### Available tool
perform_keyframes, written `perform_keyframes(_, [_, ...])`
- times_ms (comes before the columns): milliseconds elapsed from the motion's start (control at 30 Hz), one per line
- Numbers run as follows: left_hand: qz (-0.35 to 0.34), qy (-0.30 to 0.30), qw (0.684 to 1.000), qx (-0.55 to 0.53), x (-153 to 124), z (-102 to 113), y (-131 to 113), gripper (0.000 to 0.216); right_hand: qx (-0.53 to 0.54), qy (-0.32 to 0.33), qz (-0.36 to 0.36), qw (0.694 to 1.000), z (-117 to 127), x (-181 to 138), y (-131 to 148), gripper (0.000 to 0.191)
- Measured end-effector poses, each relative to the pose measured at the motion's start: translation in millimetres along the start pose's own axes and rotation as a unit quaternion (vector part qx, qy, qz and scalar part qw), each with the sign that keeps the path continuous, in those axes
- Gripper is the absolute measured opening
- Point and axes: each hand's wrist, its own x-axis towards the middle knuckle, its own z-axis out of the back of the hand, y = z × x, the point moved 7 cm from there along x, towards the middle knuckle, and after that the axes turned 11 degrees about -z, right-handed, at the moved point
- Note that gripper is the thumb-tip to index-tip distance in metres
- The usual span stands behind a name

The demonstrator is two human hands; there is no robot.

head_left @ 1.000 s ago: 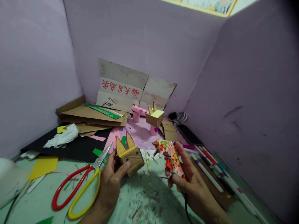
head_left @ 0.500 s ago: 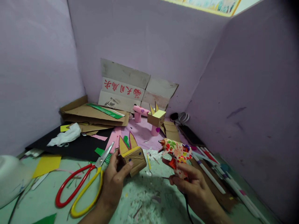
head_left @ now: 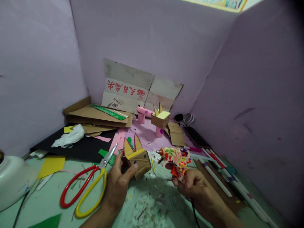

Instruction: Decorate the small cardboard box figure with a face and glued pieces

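My left hand (head_left: pixel 120 179) grips a small cardboard animal head (head_left: pixel 140 163) by its left side, thumb across the front. The head is a brown box with two pointed ears, a yellow strip on top and dark dots for eyes. To its right, my right hand (head_left: pixel 193 183) is closed round the low end of the handle of a glue gun (head_left: pixel 175 160) with a floral pattern. Its nozzle points left toward the head, with a gap between them. Red-and-yellow-handled scissors (head_left: pixel 103 164) lie beside my left hand, blades pointing away.
Behind stands a pink tube figure (head_left: pixel 159 131) with another cardboard box head (head_left: pixel 161 119). Flattened cardboard (head_left: pixel 99 118), black sheet (head_left: pixel 92 150) and crumpled white tissue (head_left: pixel 70 137) lie at left. White rods (head_left: pixel 216 177), a phone-like dark slab (head_left: pixel 196 136) and purple walls (head_left: pixel 249 95) bound the right.
My right hand has shifted its hold lower on the glue gun's handle, and the gun has moved slightly left. My left hand still holds the cardboard head. The view has shifted a little.
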Motion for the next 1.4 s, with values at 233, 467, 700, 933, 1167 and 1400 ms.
perform_keyframes(233, [-0.009, 0.003, 1.0, 0.018, 0, 1, 0, 0.051, 0.001, -0.007, -0.036, 0.999, 1, 4, -2, 0.026])
perform_keyframes(467, [-0.024, -0.006, 1.0, 0.016, -1, 1, -7, 0.053, -0.121, -0.02, 0.002, 0.992, 7, 6, 3, 0.028])
perform_keyframes(700, [-0.062, -0.008, 0.998, 0.02, 0, -2, -26, 0.063, -0.316, -0.043, 0.1, 0.942, 3, 3, 12, 0.021])
perform_keyframes(933, [-0.052, 0.0, 0.998, 0.022, -5, -5, -26, 0.069, -0.381, -0.056, 0.144, 0.912, -2, -1, 14, 0.02])
perform_keyframes(1167, [-0.028, 0.018, 0.999, 0.035, -7, -7, -22, 0.066, -0.436, -0.015, 0.154, 0.887, 1, -2, 9, 0.028])
perform_keyframes(1400, [-0.019, -0.002, 0.998, 0.054, -6, -3, -18, 0.068, -0.403, -0.06, 0.224, 0.886, -14, -16, 17, 0.027])
